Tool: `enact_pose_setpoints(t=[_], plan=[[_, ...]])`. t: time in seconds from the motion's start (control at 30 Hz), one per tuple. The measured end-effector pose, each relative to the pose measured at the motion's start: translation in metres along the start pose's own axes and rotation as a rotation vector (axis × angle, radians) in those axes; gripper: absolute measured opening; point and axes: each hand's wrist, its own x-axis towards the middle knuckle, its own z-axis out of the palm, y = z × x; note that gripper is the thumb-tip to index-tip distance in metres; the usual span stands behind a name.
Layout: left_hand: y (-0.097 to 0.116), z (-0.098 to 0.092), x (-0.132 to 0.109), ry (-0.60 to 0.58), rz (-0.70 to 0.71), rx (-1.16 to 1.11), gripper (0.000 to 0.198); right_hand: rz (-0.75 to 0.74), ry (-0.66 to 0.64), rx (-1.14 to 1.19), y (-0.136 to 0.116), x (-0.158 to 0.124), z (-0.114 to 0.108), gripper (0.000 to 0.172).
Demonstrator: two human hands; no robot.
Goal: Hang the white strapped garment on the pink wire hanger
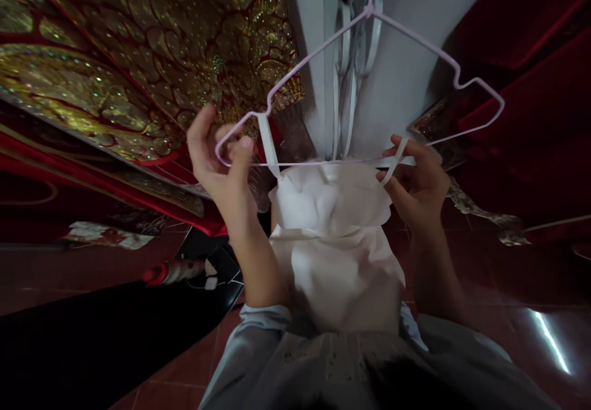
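Observation:
A pale pink hanger (413, 36) hangs in front of me, its lower bar crossing just above a white garment (335, 268) with a ruffled top. The garment's left strap (268, 142) is looped over the hanger's left shoulder, in the notch. My left hand (226, 164) is around the hanger's left end, thumb and fingers apart; whether it touches the hanger I cannot tell. With fingers closed, my right hand (420, 182) pinches the other white strap (396, 160), stretched into a loop below the hanger's right side. That strap is off the hanger's right shoulder.
Gold sequined red garments (231, 40) hang at left, and dark red cloth (530, 102) hangs at right. More hangers (344, 59) are against the pale panel (415, 40) behind. A red-capped bottle (173, 271) and a white charger (211, 282) are on a black surface at lower left.

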Motion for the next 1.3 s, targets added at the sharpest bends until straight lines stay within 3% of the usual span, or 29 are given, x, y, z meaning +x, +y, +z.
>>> enact_pose_setpoints(t=[0.03, 0.1, 0.17, 0.23, 0.33, 0.37, 0.43, 0.47, 0.57, 0.63, 0.7, 0.77, 0.87, 0.9, 0.97, 1.07, 1.17, 1.3], plan=[[-0.007, 0.003, -0.01, 0.078, -0.08, -0.074, 0.037, 0.002, -0.014, 0.001, -0.002, -0.002, 0.002, 0.052], [-0.016, 0.014, -0.03, 0.101, -0.216, -0.166, 0.03, -0.009, -0.038, -0.002, -0.006, -0.005, 0.008, 0.048], [-0.017, 0.026, -0.045, 0.111, -0.227, -0.187, 0.031, -0.054, -0.019, -0.012, -0.003, -0.006, 0.013, 0.048], [-0.013, 0.033, -0.051, 0.098, -0.198, -0.149, 0.036, -0.156, 0.158, -0.026, 0.011, 0.0, 0.009, 0.051], [-0.008, 0.031, -0.044, 0.07, -0.186, -0.096, 0.04, -0.387, 0.642, -0.02, 0.044, 0.022, -0.017, 0.047], [-0.008, 0.028, -0.04, 0.063, -0.197, -0.085, 0.04, -0.446, 0.721, -0.003, 0.054, 0.032, -0.029, 0.044], [-0.008, 0.023, -0.032, 0.057, -0.225, -0.061, 0.04, -0.403, 0.61, -0.022, 0.062, 0.049, -0.054, 0.043], [-0.009, 0.021, -0.03, 0.054, -0.236, -0.049, 0.041, -0.324, 0.49, -0.049, 0.06, 0.056, -0.063, 0.039], [-0.014, 0.019, -0.03, 0.029, -0.233, -0.035, 0.044, -0.181, 0.199, -0.112, 0.032, 0.073, -0.075, 0.022], [-0.018, 0.019, -0.034, 0.005, -0.214, -0.053, 0.045, -0.206, 0.107, -0.208, 0.008, 0.082, -0.071, 0.024], [-0.021, 0.019, -0.037, -0.004, -0.205, -0.086, 0.043, -0.276, 0.092, -0.295, -0.009, 0.088, -0.065, 0.035], [-0.021, 0.019, -0.038, 0.001, -0.209, -0.106, 0.041, -0.377, 0.162, -0.315, -0.019, 0.088, -0.059, 0.041], [-0.019, 0.018, -0.038, 0.02, -0.217, -0.08, 0.039, -0.516, 0.354, -0.259, -0.025, 0.071, -0.046, 0.032], [-0.017, 0.019, -0.038, 0.022, -0.214, -0.07, 0.039, -0.513, 0.363, -0.232, -0.027, 0.061, -0.039, 0.027], [-0.016, 0.019, -0.039, 0.01, -0.201, -0.065, 0.04, -0.407, 0.203, -0.178, -0.03, 0.037, -0.022, 0.025], [-0.017, 0.019, -0.043, 0.011, -0.166, -0.074, 0.04, -0.158, -0.257, -0.143, -0.029, 0.001, 0.008, 0.044], [-0.016, 0.011, -0.05, 0.009, -0.163, -0.007, 0.046, -0.076, -0.228, -0.148, -0.023, -0.02, 0.028, 0.052], [0.006, -0.006, -0.051, -0.237, -0.335, 0.124, 0.049, -0.066, -0.131, -0.137, -0.014, -0.021, 0.035, 0.042]])
